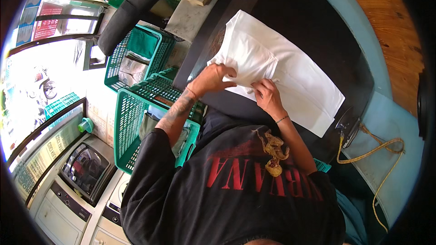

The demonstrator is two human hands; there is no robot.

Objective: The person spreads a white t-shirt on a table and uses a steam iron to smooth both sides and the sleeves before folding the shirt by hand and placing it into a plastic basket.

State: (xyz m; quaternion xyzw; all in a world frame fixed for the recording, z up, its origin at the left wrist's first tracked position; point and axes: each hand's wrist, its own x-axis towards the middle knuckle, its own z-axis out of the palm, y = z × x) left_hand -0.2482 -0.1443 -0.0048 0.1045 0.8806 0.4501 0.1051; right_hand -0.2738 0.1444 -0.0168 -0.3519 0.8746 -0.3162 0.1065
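A white short-sleeved shirt point(299, 85) lies flat and slanted on a black padded board, one sleeve laid across its upper part. My left hand point(213, 78) rests on the cloth at the shirt's near left edge, thumb and forefinger apart with a gap between them. At the sleeve's near end, my right hand point(267, 95) pinches a bit of the white fabric. Small creases run through the cloth between my two hands. Beyond the shirt's lower hem, an iron point(344, 120) is partly visible, with a yellow cord point(357, 160) trailing from it.
Green plastic baskets point(158, 98) holding folded clothes stand close on my left. A dark padded bar point(136, 6) juts in above them. Washing machines point(61, 207) are at lower left. A light-blue rim point(362, 41) borders the board, beside a wooden surface point(391, 23).
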